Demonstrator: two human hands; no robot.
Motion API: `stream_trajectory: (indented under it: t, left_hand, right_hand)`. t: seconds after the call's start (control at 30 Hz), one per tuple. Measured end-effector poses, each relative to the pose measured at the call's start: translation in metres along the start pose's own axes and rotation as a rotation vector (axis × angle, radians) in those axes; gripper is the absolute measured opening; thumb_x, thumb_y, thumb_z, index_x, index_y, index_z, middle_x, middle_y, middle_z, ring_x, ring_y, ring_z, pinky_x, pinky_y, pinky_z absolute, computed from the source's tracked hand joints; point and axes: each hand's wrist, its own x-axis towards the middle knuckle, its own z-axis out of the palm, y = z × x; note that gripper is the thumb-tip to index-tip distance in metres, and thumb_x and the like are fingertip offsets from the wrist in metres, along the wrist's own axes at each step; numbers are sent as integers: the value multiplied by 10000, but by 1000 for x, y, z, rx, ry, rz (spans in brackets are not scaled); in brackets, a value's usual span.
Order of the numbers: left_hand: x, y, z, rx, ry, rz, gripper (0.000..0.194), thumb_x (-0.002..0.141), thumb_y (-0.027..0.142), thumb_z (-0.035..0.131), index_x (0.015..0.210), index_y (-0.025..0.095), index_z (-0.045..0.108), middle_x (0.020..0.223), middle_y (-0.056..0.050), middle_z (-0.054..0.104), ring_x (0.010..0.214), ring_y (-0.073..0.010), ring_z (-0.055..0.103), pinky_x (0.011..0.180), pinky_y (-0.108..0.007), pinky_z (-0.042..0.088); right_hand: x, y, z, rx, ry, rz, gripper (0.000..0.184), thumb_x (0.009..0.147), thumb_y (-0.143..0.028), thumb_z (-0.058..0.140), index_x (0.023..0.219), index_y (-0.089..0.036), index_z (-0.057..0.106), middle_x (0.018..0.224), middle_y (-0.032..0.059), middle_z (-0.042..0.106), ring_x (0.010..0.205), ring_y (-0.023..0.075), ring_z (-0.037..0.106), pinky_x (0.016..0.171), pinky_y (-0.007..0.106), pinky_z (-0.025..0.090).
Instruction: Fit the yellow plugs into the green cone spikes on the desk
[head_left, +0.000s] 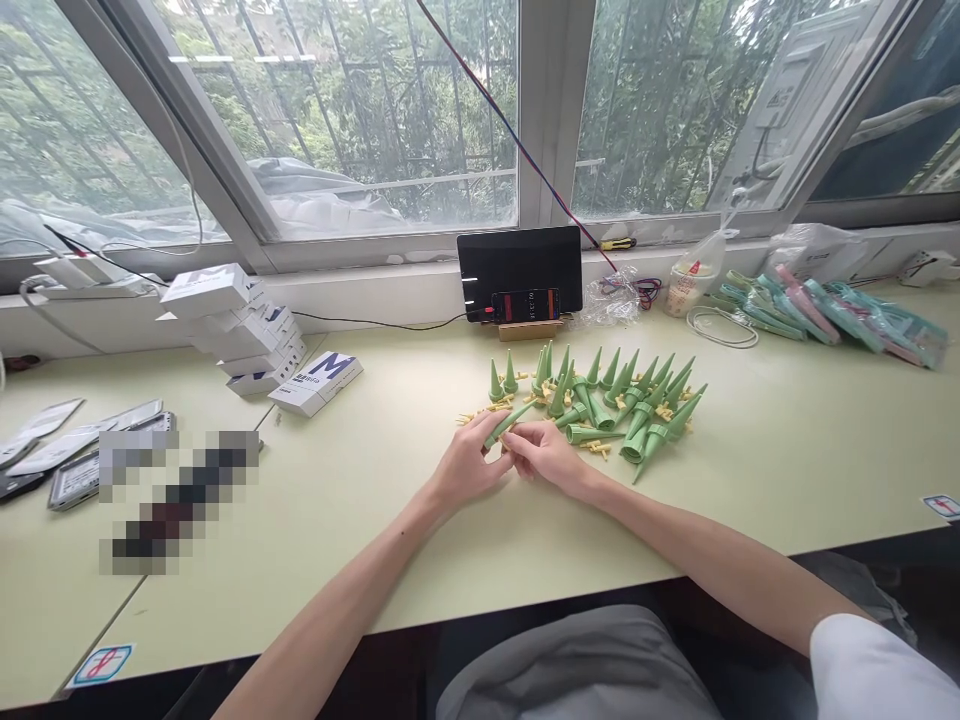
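Observation:
My left hand (pixel 469 462) is closed around a green plastic watering spike (pixel 511 424), whose narrow tip points up and to the right. Fingers of my right hand (pixel 551 458) are pinched together at the lower end of that spike, touching my left fingertips. Whatever lies between the right fingertips is hidden. Just beyond and to the right, several more green spikes (pixel 657 436) stand upright or lie on their sides in a cluster. Small yellow plastic valves (pixel 598 450) are scattered among them, and some lie just behind my left hand.
A phone (pixel 527 305) rests on a cardboard stand before a black tablet (pixel 520 265). White boxes (pixel 247 325) are stacked at left, with one box (pixel 316 383) beside them. Bagged green and pink items (pixel 832 310) and a cup (pixel 684 288) lie along the window.

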Motion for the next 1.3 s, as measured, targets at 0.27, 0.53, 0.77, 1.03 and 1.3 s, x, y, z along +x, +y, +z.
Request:
stream_trajectory:
  t: [0.27, 0.53, 0.77, 1.03, 1.3]
  left_hand:
    - [0, -2, -1, 15, -2, 17, 489, 772, 137, 620, 1256, 204, 614, 1066, -70, 669, 837, -141, 616, 540, -200, 475]
    - [0, -2, 0, -6, -11, 16, 489, 770, 132, 615, 1254, 199, 604, 1065, -65, 666, 841, -143, 612, 548, -203, 484]
    - [0, -2, 1, 1, -3, 20, 480, 772, 146, 627, 1248, 204, 603, 1066, -66, 670, 844, -151, 615, 553, -215, 493]
    - [2, -1, -1, -28, -39, -1, 489, 775, 132, 614, 1259, 204, 609, 1044, -65, 677, 771, -129, 601, 536, -208, 476]
    - [4, 0, -4, -83, -55, 2, 467, 777, 122, 605, 1238, 190, 618, 1028, -63, 684, 708, -103, 575, 533, -203, 463]
  right_hand:
    - [0, 0, 1, -44, 1, -10, 402, 905, -516, 625, 702, -169, 636, 481, -33, 530, 422, 104, 471, 458, 247, 385]
    - [-2, -3, 2, -102, -6, -25, 380, 915, -495, 608, 755, -157, 676, 477, -36, 518, 436, 108, 474, 475, 248, 391]
    - [-5, -11, 4, -164, 23, -69, 363, 925, -446, 592, 709, -164, 666, 476, -27, 517, 452, 115, 469, 489, 257, 383]
    - [-4, -4, 5, -192, 78, -55, 370, 915, -440, 589, 649, -184, 607, 469, -24, 515, 441, 124, 480, 474, 264, 386]
    - [-5, -3, 6, -209, 91, -75, 300, 906, -381, 594, 699, -170, 645, 500, -26, 521, 464, 123, 490, 494, 261, 403]
